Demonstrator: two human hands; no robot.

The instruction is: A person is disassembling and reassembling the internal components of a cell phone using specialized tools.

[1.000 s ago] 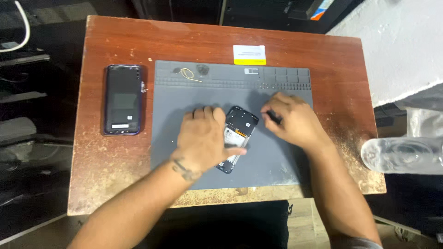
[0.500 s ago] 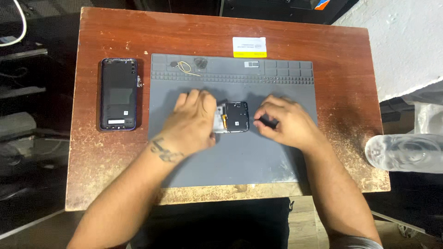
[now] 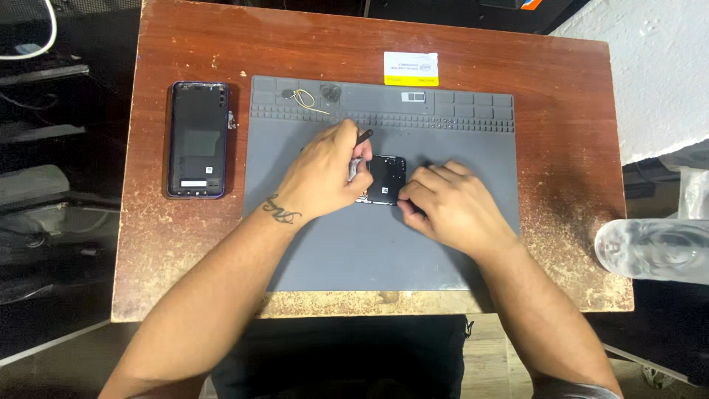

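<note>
Head cam: left hand (image 3: 323,177) pinching a thin black tool (image 3: 363,137), right hand (image 3: 448,203) pressing fingers closed on the small black opened phone body (image 3: 385,179) on a grey rubber mat (image 3: 354,244).

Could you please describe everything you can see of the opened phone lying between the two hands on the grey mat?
The opened phone is a small dark slab lying flat near the middle of the grey mat, its black inner face up. The left hand covers its left end, holding a thin dark tool; the right hand touches its right edge.
</note>
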